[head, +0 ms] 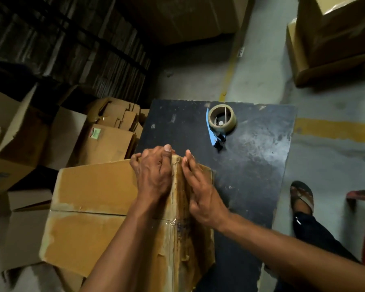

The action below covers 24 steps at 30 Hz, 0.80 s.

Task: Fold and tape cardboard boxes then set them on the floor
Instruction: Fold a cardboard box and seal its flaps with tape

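A worn cardboard box [105, 211] is stood on the near left part of a dark, scuffed table top [251, 175], overhanging its left edge, with a taped seam running down the ridge nearest the camera. The left hand [154, 173] is laid flat over the far end of that seam, fingers fairly straight and curling slightly over the far edge; nothing is pinched. The right hand [200, 190] is pressed flat against the right-hand face beside the seam, fingers straight and close together. Tape appears to be being smoothed down, though the glossy strip is hard to make out in the dim light.

A tape dispenser [219, 123] with a blue blade guard and a nearly spent roll is lying apart from the box, further along the table. Loose and flattened cartons [112, 131] are piled on the floor at left; a sandalled foot [301, 197] is seen at right.

The box is judged light and empty, but the board looks soft, creased and peeling at the corners, so it will likely flex and buckle if squeezed. It would best be lifted with open palms against two opposite faces, low down, rather than by the flaps or the taped ridge.
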Tool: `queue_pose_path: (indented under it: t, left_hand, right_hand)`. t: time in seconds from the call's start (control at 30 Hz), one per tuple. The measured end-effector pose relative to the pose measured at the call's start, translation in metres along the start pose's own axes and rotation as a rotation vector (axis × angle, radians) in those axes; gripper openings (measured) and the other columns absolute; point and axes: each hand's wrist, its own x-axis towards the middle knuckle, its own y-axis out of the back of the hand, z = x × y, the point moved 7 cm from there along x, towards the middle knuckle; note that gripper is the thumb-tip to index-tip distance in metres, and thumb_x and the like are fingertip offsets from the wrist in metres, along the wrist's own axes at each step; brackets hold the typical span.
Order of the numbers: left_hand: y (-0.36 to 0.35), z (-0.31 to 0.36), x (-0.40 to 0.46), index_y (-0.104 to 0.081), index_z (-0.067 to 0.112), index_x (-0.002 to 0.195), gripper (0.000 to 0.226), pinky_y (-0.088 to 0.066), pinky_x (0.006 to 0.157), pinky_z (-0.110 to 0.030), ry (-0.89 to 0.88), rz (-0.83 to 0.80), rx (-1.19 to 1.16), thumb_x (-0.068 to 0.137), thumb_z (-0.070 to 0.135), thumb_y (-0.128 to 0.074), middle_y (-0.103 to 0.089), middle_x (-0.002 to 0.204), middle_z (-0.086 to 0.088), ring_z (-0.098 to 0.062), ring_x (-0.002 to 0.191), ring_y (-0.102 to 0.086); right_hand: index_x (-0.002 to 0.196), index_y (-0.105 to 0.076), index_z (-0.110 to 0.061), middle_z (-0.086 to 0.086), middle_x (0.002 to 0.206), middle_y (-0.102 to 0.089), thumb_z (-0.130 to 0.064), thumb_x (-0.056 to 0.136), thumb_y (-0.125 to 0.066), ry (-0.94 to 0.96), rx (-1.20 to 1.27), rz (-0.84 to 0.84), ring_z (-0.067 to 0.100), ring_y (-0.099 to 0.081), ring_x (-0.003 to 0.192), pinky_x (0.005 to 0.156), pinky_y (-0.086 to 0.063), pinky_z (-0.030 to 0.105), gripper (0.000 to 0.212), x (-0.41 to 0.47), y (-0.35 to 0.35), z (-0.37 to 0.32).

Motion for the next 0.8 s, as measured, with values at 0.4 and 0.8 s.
queue_pose_path:
  t: [0.4,0.8]
  left_hand:
    - [-0.001,0.0,0.001,-0.068,0.033,0.098,0.061,-0.019,0.104,-0.034,0.02,-0.011,0.033,0.105,0.054,-0.011,-0.064,0.095,0.015,-0.006,0.101,-0.053]
    - [0.004,0.006,-0.003,-0.071,0.034,0.102,0.06,-0.024,0.109,-0.044,0.023,-0.023,-0.035,0.104,0.052,-0.014,-0.068,0.104,0.016,-0.006,0.107,-0.054]
  right_hand:
    - [0.159,-0.017,-0.05,-0.006,0.172,-0.003,-0.008,0.075,-0.041,-0.151,-0.135,-0.021,0.027,-0.008,0.158,0.124,-0.018,0.061,0.098,0.008,0.031,0.019]
    - [0.135,-0.066,-0.037,-0.018,0.133,-0.066,-0.073,0.089,-0.055,-0.25,0.172,0.054,-0.005,-0.055,0.128,0.109,-0.049,0.04,0.06,0.043,0.057,0.004]
